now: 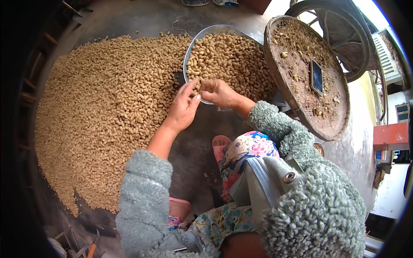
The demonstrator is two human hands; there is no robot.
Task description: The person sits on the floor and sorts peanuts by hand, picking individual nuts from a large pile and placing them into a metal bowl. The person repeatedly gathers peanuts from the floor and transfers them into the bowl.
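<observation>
My two hands meet over the near left rim of a round metal basin (pixel 230 60) heaped with unshelled peanuts. My left hand (pixel 184 107) is curled, with what looks like a peanut (pixel 197 88) at its fingertips. Against those fingers, my right hand (pixel 221 93) is closed in a pinch; whatever it grips is hidden by its own fingers. A large spread of unshelled peanuts (pixel 107 99) covers the floor on the left, reaching the basin's side.
A round woven tray (pixel 307 109) leans tilted at the right, bearing husk debris and a dark phone-like rectangle (pixel 316 77). Behind it stands a spoked wheel (pixel 340 36). A pink slipper (pixel 220 144) shows below the basin. An orange-handled tool (pixel 91 250) lies at lower left.
</observation>
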